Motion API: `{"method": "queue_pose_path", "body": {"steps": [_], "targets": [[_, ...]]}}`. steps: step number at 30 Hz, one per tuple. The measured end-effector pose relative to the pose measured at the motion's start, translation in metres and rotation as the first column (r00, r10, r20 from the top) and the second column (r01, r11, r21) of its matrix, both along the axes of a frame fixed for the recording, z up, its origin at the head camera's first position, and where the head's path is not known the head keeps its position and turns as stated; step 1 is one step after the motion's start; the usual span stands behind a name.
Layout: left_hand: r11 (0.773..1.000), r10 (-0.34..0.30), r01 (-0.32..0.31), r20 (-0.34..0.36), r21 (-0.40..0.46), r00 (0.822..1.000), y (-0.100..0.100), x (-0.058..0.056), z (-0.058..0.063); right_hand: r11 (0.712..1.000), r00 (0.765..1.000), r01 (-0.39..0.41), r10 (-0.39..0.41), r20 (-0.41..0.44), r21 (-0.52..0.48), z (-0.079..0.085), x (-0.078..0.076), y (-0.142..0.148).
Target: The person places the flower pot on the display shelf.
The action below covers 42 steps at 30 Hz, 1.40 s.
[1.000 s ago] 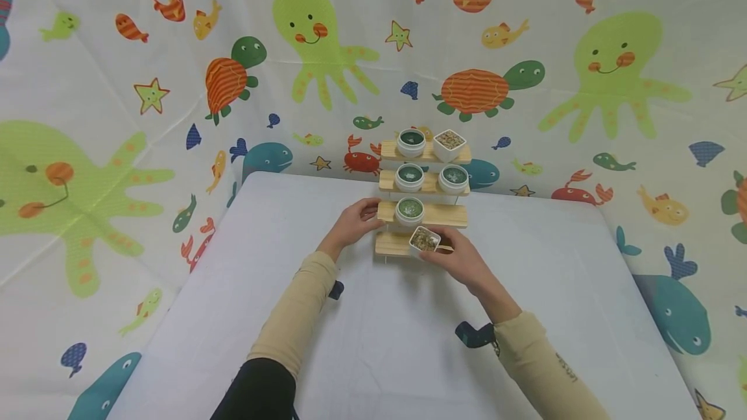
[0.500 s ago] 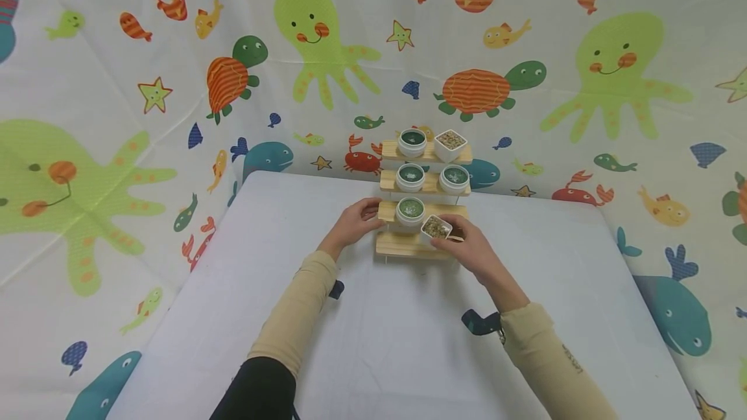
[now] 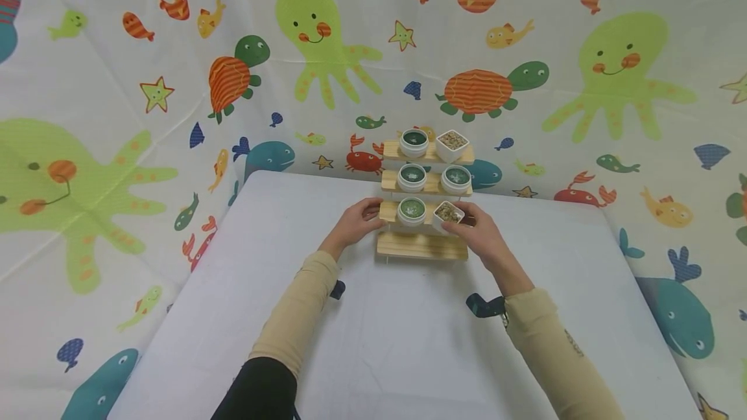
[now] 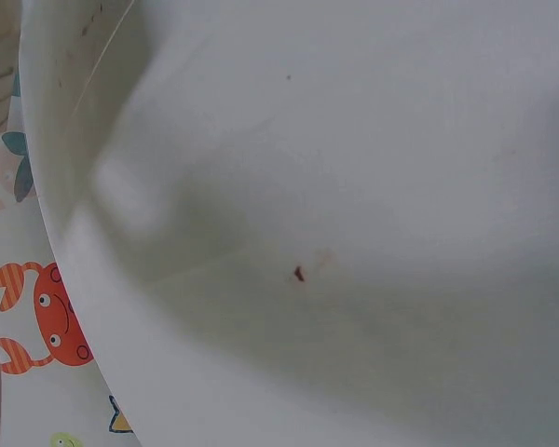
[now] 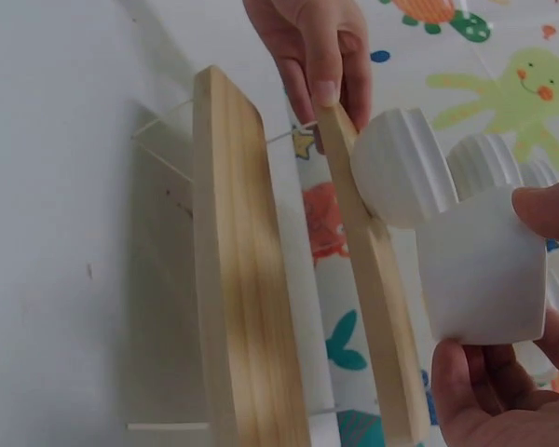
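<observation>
A tiered wooden display stand [image 3: 421, 247] with several plank shelves is on the white-covered table. My left hand [image 3: 355, 225] grips the left end of its second-lowest shelf; in the right wrist view the thumb lies on the plank. My right hand [image 3: 486, 237] holds a square white pot [image 5: 483, 265] with dry, crumbly brownish-green contents between thumb and fingers. That pot is over the right part of the same shelf, beside a round white pot [image 3: 411, 211] with a green top. Whether its base touches the plank cannot be told.
Higher shelves bear two round white pots with dark green tops [image 3: 412, 177] [image 3: 456, 179], another such pot [image 3: 414, 141], and a square pot [image 3: 452, 145] with dry contents. Behind the table hangs a sea-animal backdrop [image 3: 344, 122]. The left wrist view shows mostly white tablecloth [image 4: 354, 168].
My right hand has carried the square pot up and rightward, from in front of the lowest shelf to the right part of the second-lowest one. My left hand keeps its grip on the shelf.
</observation>
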<state>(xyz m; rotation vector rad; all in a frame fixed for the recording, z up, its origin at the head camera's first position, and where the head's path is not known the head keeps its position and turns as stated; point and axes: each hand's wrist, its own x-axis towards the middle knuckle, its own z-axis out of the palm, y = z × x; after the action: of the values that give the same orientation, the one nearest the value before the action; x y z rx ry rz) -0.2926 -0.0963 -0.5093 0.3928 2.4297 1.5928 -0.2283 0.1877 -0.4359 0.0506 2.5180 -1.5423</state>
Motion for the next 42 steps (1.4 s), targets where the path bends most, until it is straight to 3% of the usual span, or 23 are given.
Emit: {"method": "queue_pose_path", "body": {"steps": [20,42], "targets": [[1.000,0.002,-0.002,-0.001,-0.017,1.000,0.000,0.000,0.000,0.999,0.999,0.045,-0.045,0.030,-0.028,-0.001,-0.009,0.001],[1.000,0.016,-0.016,0.006,0.000,1.000,0.001,0.001,0.001,0.998,0.997,0.060,-0.060,0.048,0.007,-0.007,-0.015,0.001]]}}
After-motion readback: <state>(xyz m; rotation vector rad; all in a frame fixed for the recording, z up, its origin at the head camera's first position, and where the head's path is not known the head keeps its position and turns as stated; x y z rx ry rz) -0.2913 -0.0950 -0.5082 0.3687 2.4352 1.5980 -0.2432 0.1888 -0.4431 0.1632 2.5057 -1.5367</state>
